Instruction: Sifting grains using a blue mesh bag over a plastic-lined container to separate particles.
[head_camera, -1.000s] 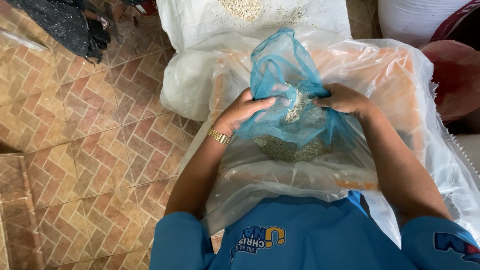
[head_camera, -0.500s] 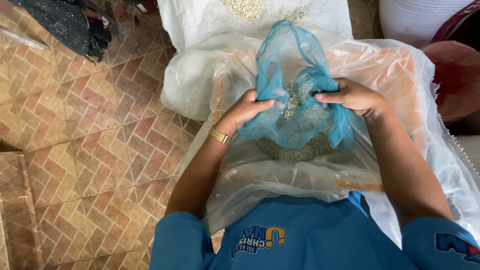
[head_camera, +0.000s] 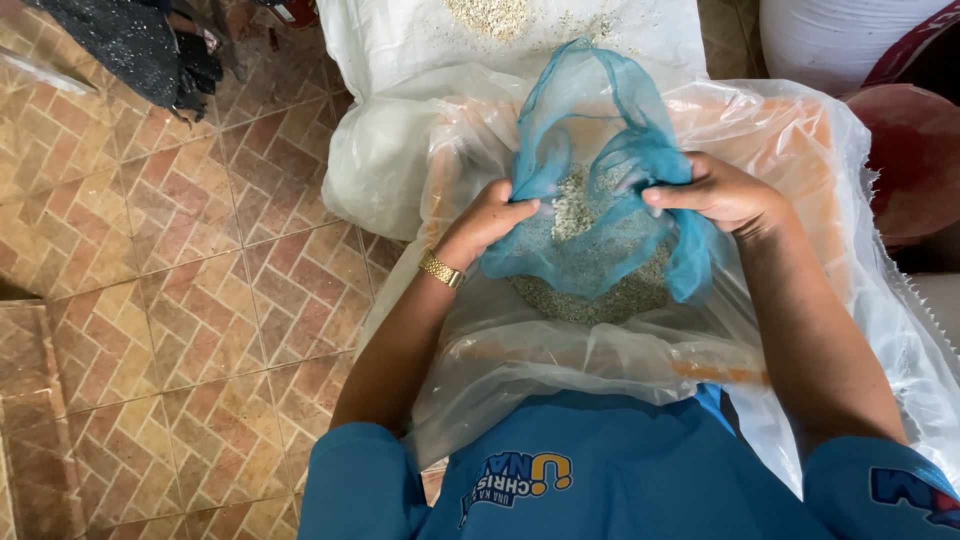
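A big clear plastic sack (head_camera: 800, 180) lies open across the person's lap over the tiled floor (head_camera: 150, 300), with a white sack (head_camera: 420, 40) dusted with grain behind it. Inside the clear sack sits a thin blue mesh bag (head_camera: 600, 240), sagging under a load of pale grain (head_camera: 590, 290) pooled at its bottom. The left hand (head_camera: 490, 225) is closed on the bag's left edge, and the right hand (head_camera: 715, 195) is clamped on the bunched right edge. The mesh looks soft, limp and light on its own, but the grain makes it bottom-heavy and shifty. The gathered rim seems the best hold, with support under the bulge. A gold watch (head_camera: 441, 269) circles the left wrist.
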